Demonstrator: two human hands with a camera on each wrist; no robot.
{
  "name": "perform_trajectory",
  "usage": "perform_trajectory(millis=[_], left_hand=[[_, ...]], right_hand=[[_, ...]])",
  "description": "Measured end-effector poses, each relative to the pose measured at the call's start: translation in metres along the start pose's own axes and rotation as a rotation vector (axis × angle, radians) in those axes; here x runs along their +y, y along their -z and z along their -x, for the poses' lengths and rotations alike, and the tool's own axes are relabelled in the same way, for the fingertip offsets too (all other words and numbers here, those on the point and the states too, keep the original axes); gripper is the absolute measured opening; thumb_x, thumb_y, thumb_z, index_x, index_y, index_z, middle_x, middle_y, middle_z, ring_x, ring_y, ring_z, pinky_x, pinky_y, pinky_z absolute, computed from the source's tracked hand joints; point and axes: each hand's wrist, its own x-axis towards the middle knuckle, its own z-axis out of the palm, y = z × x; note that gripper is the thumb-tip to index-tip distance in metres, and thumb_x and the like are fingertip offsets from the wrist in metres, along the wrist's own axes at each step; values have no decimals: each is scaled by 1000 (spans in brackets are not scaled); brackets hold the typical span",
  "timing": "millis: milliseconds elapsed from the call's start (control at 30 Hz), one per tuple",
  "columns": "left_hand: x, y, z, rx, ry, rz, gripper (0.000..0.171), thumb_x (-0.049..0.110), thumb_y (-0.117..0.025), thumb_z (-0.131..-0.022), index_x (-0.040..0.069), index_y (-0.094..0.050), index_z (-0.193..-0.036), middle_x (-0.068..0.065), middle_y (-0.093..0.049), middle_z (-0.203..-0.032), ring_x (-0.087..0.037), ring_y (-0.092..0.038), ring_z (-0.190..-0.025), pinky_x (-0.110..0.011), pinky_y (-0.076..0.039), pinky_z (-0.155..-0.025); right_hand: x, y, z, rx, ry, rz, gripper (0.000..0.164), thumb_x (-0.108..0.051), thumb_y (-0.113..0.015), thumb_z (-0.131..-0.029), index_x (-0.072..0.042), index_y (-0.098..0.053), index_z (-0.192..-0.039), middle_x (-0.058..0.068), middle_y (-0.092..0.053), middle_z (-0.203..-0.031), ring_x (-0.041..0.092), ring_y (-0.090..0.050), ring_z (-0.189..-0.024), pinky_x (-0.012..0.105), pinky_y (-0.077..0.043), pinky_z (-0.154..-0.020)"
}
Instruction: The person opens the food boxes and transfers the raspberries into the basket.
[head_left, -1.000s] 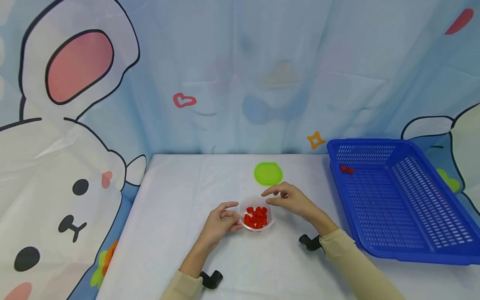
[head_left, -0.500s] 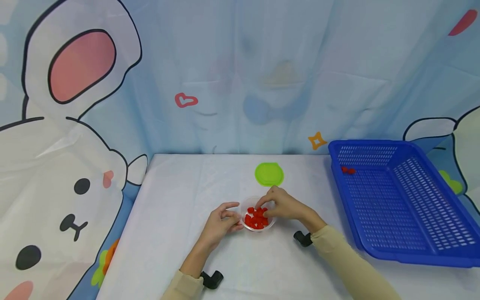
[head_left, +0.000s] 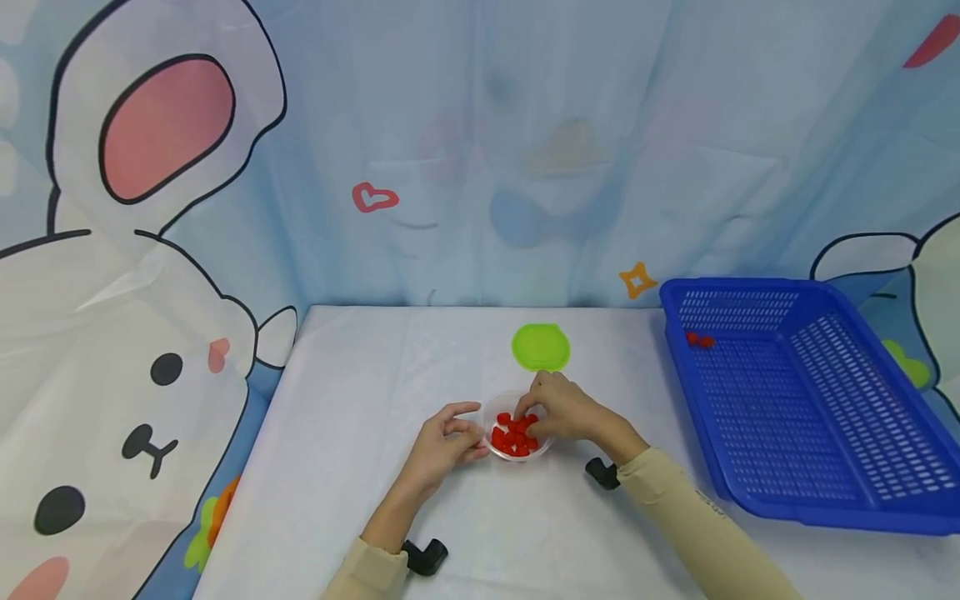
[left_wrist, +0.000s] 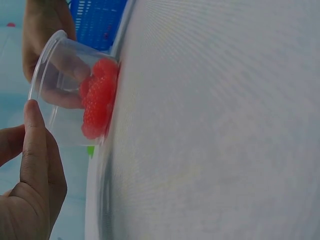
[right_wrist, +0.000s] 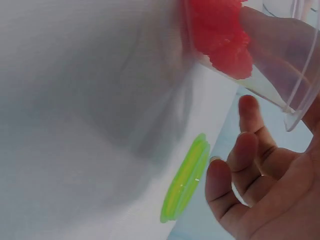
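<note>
Head view: 2 hands, 1 clear cup [left_wrist: 67, 127], 1 green lid [head_left: 541, 347], 1 blue basket [head_left: 757, 408]. Cup stands upright on the white surface [head_left: 360, 367], between the hands, with red pieces [head_left: 516, 437] piled on its bottom (roughly ten or more; they overlap, so no exact count).

Left hand [head_left: 442, 443]: at the cup's left side, fingers loosely straight, one fingertip touching the rim from outside per the left wrist view. Right hand [head_left: 566, 412]: two digits down inside the cup, tips at the red pieces. Can't tell whether they pinch one (the pile and the cup wall blur it). Its other three fingers sit outside the cup, bent and slightly apart, as the right wrist view shows.

Green lid: 1, lying flat on the surface beyond the cup, near the right hand, not touching the cup. Blue basket: 1, slotted, over on the right, well apart from the cup. It has 2 small red items [head_left: 707, 342] in its far left corner, side by side.

Also 2 beige sleeves [head_left: 697, 517], 2 black wrist mounts [head_left: 425, 557] (one per arm), and 1 light blue cartoon backdrop [head_left: 420, 100] behind the surface.
</note>
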Motion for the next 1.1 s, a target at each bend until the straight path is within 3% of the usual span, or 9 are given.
perform_trajectory(millis=[533, 833, 1100], left_hand=[[1, 2, -1, 9, 12, -9, 44, 5, -67, -96, 0, -53, -138, -21, -63, -103, -20, -66, -84, -36, -61, -82], [0, 2, 0, 0, 8, -8, 44, 4, -66, -97, 0, -52, -138, -17, -63, -101, -20, -67, -83, -36, -60, -82], [-1, 1, 0, -4, -1, 1, 45, 3, -66, -97, -1, -51, -139, -20, -63, -101, -20, -67, -83, -38, -60, -83]], right_hand=[[9, -9, 3, 66, 98, -97, 15, -13, -84, -81, -19, -79, -94, 1, -57, -95, 25, -48, -94, 33, -44, -72], [18, -16, 5, 83, 120, -236, 15, -17, -83, -84, -18, -79, -98, 0, -59, -98, 27, -49, -98, 37, -46, -76], [23, -21, 10, 179, 91, -376, 17, -17, -83, -85, -16, -80, -101, 10, -58, -103, 31, -47, -100, 36, -42, -73]])
